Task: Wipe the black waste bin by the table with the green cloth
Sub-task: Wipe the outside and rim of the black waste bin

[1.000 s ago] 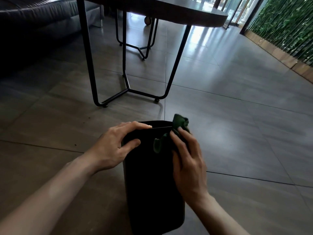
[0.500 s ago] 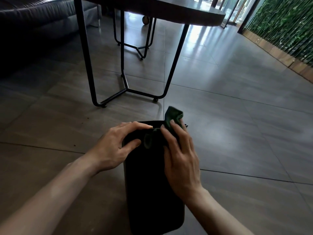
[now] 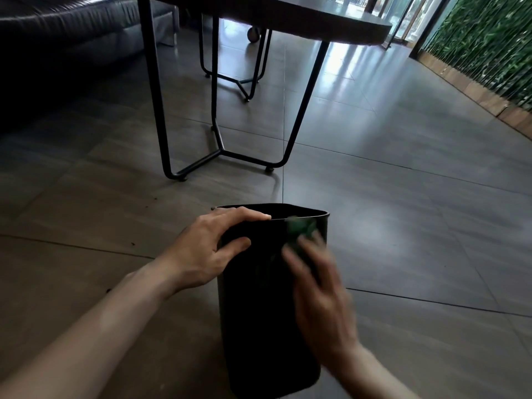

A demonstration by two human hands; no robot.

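Observation:
A black waste bin stands upright on the tiled floor right in front of me. My left hand grips its near-left rim, fingers curled over the edge and thumb on the outer wall. My right hand is blurred by motion and presses the green cloth against the bin's near wall, just under the rim on the right. Only a small bunch of cloth shows above my fingers.
A dark table on thin black metal legs stands just beyond the bin. A black sofa fills the far left. A green plant wall with a wooden base runs along the right. Grey floor tiles spread all around.
My right hand with the cloth has slid down and to the right, from the top of the rim onto the bin's outer wall. The left hand keeps its hold on the rim.

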